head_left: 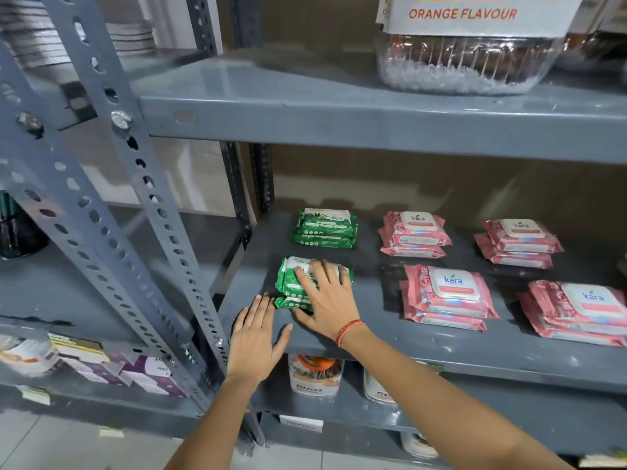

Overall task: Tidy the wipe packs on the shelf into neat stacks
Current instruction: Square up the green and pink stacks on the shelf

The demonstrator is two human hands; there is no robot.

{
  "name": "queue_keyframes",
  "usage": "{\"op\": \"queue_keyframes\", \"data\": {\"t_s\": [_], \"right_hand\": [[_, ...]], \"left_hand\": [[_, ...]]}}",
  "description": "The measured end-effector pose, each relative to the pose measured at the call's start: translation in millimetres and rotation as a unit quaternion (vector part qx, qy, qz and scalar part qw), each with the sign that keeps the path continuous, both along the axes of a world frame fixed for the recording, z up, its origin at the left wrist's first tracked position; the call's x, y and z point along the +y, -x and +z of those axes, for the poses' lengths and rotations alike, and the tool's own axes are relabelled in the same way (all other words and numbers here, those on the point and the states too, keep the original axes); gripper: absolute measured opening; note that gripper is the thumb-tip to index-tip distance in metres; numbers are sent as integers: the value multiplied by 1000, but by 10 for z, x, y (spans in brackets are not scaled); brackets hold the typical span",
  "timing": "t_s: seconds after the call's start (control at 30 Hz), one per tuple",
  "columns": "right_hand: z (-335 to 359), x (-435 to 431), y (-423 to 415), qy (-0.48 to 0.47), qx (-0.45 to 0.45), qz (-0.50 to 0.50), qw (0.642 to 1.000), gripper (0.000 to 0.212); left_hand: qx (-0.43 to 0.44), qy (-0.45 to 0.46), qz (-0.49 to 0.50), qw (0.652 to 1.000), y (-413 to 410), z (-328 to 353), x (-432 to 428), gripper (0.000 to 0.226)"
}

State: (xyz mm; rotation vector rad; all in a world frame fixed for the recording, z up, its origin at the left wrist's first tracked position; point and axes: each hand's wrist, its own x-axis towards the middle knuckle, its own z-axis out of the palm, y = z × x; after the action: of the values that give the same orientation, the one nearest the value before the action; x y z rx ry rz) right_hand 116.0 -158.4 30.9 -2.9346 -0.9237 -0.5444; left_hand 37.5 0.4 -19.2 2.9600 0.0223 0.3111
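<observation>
Head view: a grey metal shelf [373, 300] fills the middle of the frame, seen from above and in front, with two bare arms reaching in from the bottom edge.
Front green stack [291, 283]: left of centre, near the shelf's front edge; green wipe packs piled slightly askew, lower packs poking out toward the lower left.
Right hand [327, 296]: lies flat on top of the front green stack, fingers spread wide, palm down, thumb on the shelf at the stack's front edge; a red thread band circles the wrist.
Left hand [254, 337]: lower left of that stack, flat on the shelf's front lip, fingers together and straight, fingertips touching the stack's lower left corner; it grips nothing.
Back green stack [325, 228]: directly behind the front one, apart from it, packs squared up.
Pink stacks: four piles marked "kara" on the right half of the shelf; back middle [414, 234], back right [519, 242], front middle [448, 296], front right [576, 310] at the frame's right edge.
Jar [464, 59]: top right, on the shelf above; clear plastic, label reading "ORANGE FLAVOUR".
Upright [146, 198]: left side; a perforated grey post running diagonally.
Below: jars with orange lids, partly hidden by the shelf lip.
</observation>
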Motion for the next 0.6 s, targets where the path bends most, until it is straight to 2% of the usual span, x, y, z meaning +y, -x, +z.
{"op": "queue_keyframes", "data": {"t_s": [0.13,0.27,0.43,0.6], "right_hand": [[24,-92,26,-14,-3,4,1000,73],[71,-478,131,-93,-38,-30,994,72],[184,-1159,224,-138,-105,-83,981,73],[164,-1801,202,-100,-54,-175,978,83]], "left_hand": [[-60,46,24,997,95,-85,-34,68],[-117,130,42,984,294,-76,-341,67],[-112,133,-57,983,292,36,-964,67],[-94,99,-175,975,98,163,-1442,62]]}}
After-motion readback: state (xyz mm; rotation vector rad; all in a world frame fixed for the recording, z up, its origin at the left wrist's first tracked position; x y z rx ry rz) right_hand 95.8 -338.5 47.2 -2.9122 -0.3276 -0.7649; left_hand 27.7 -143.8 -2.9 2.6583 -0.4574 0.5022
